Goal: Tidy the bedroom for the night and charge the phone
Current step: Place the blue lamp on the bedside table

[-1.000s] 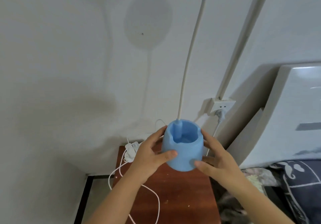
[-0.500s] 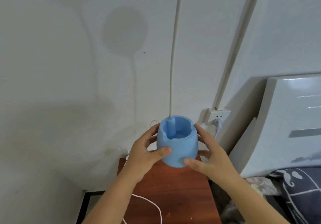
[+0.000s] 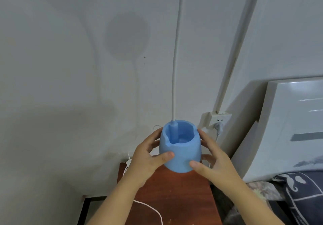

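Both hands are cupping the blue plastic pot-shaped base of the desk lamp, which is sitting at the back of the reddish-brown wooden bedside table. The left hand is grasping the base's left side with its thumb across the front; the right hand is wrapping the opposite side. The white bendy neck is rising from the base toward the lit head. Seating it well probably means keeping the base upright and clear of the white charging cable lying in front of the base, left of centre. No phone is showing.

Bedroom: white headboard, patterned pillow, wooden nightstand.
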